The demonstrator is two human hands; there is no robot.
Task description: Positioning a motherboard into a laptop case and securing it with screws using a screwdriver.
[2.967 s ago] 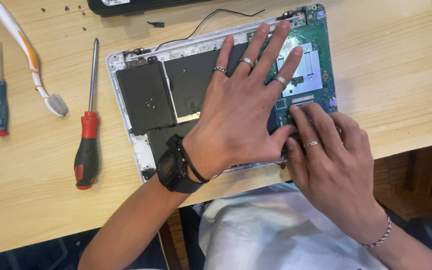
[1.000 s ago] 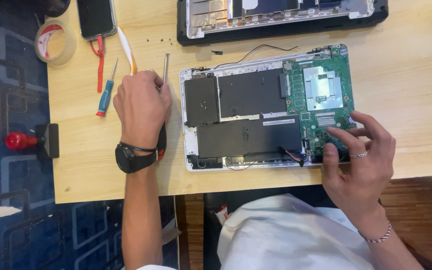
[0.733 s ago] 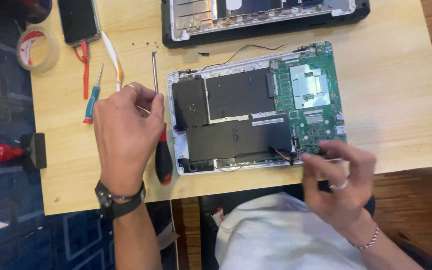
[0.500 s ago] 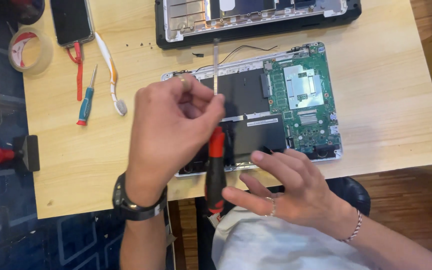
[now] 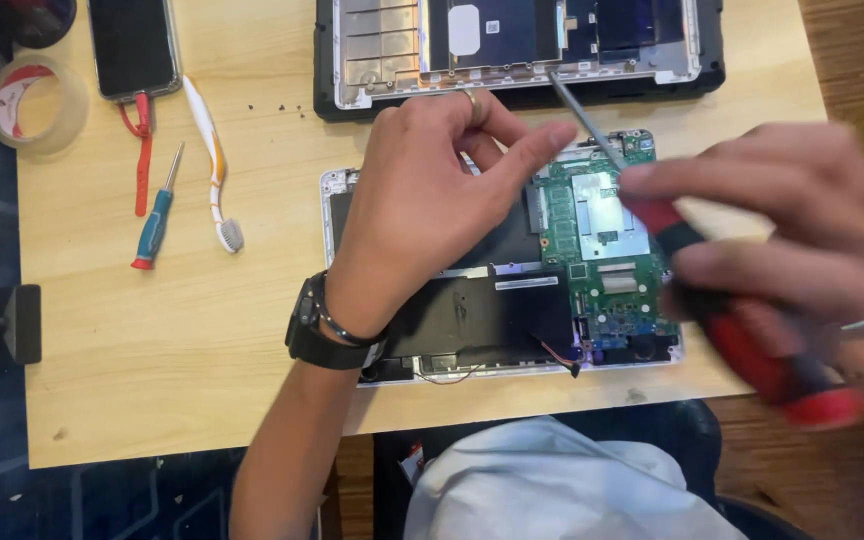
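An opened laptop base (image 5: 337,195) lies on the wooden table, showing a green circuit board (image 5: 602,250) and a black battery (image 5: 492,315). My left hand (image 5: 422,210) hovers over the laptop's left half with fingers loosely apart and the index finger stretched toward the screwdriver's shaft; it holds nothing. My right hand (image 5: 802,240), blurred, grips the red-and-black handle of a long screwdriver (image 5: 742,340) at the right. Its metal shaft (image 5: 587,120) slants up-left over the circuit board, with the tip near the far laptop shell.
A second, stripped laptop shell (image 5: 522,50) lies at the table's far edge. To the left are a phone (image 5: 132,45), a tape roll (image 5: 37,95), a red tool (image 5: 142,165), a small blue screwdriver (image 5: 157,220) and a toothbrush (image 5: 214,165). The table edge (image 5: 202,450) runs near my lap.
The big screwdriver went from my left hand into my right hand, which lifted it over the right side of the laptop. My left hand moved over the laptop's left half.
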